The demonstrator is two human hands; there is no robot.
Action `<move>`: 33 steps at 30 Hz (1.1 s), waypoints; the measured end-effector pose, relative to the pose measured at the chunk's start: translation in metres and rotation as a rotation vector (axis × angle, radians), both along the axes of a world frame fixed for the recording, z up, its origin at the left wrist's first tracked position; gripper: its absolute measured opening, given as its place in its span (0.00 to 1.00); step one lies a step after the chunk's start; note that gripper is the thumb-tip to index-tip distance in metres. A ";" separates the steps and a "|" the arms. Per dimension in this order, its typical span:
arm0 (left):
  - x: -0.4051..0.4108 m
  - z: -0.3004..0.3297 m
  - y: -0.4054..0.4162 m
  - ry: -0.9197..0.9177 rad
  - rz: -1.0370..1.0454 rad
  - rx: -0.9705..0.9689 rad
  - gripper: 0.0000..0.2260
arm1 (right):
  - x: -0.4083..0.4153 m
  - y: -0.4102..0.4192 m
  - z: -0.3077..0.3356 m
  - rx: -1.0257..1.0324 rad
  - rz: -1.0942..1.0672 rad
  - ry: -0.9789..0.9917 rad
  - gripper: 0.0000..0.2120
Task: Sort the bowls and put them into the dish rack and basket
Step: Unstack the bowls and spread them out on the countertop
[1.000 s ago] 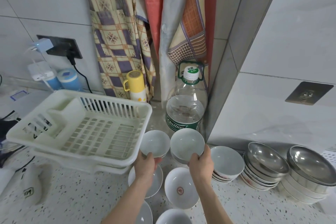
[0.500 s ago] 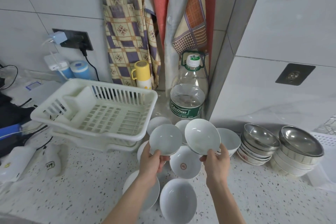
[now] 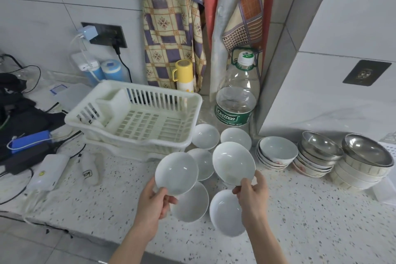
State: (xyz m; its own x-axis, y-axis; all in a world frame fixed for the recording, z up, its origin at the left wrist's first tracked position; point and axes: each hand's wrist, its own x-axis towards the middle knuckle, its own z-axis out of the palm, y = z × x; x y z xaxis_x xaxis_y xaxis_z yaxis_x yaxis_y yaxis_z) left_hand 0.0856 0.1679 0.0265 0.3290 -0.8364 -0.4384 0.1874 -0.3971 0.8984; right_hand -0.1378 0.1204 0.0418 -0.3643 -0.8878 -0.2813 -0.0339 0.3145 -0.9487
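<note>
Head view, 1 frame; both hands raised at lower centre, each with 1 white bowl. Left hand (image 3: 154, 198) pinches the near rim of the left bowl (image 3: 176, 173), thumb inside the rim, fingers curled behind; bowl tilted, mouth facing the camera. Right hand (image 3: 252, 191) pinches the lower rim of the right bowl (image 3: 234, 163) the same way; also tilted; the 2 bowls sit side by side, apart, above the counter (image 3: 300, 210).

Rack (image 3: 137, 117) at centre left of frame, white plastic, nothing in it; just beyond and left of the held bowls. Loose white bowls lie on the counter beneath and behind the hands; at least 5 visible. Right of centre: a nested stack of patterned bowls (image 3: 276, 153); further right, 2 stacks topped with steel bowls (image 3: 342, 154). Water bottle (image 3: 236, 100) stands behind the loose bowls; yellow cup (image 3: 183, 75) behind the rack. Basket: only a white perforated edge at far right; cannot tell if that is it.

Judged step: carrying the first 2 white bowls to the rack; task barely begun. Next move calls for swinging both bowls left over the rack rim, then setting them down one at a time, on edge or nested; risk of rims knocking if lowered together.
</note>
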 end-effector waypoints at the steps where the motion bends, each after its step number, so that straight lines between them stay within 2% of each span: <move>1: 0.015 -0.002 0.003 -0.009 0.022 -0.001 0.22 | 0.011 0.002 0.000 -0.010 0.030 0.010 0.18; 6: 0.088 -0.015 0.006 -0.085 0.058 0.021 0.22 | 0.082 0.014 -0.008 0.028 0.137 -0.004 0.19; 15: 0.176 -0.044 -0.011 -0.154 -0.085 0.159 0.24 | 0.197 0.028 -0.040 0.166 0.142 0.030 0.22; 20: 0.200 -0.054 -0.019 -0.141 -0.156 0.177 0.24 | 0.220 0.028 -0.047 0.223 0.102 0.145 0.22; 28: 0.212 -0.065 -0.027 -0.123 -0.198 0.187 0.25 | 0.240 0.027 -0.058 0.304 0.051 0.167 0.25; 33: 0.215 -0.070 -0.028 -0.124 -0.205 0.177 0.24 | 0.247 0.026 -0.062 0.287 0.032 0.156 0.24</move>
State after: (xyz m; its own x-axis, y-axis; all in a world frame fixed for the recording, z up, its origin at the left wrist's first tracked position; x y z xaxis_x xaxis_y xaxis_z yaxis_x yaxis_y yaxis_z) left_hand 0.3002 0.1404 -0.0436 0.2214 -0.8050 -0.5504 -0.0194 -0.5680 0.8228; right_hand 0.1089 0.1468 -0.0200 -0.3961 -0.7922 -0.4642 -0.1862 0.5644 -0.8043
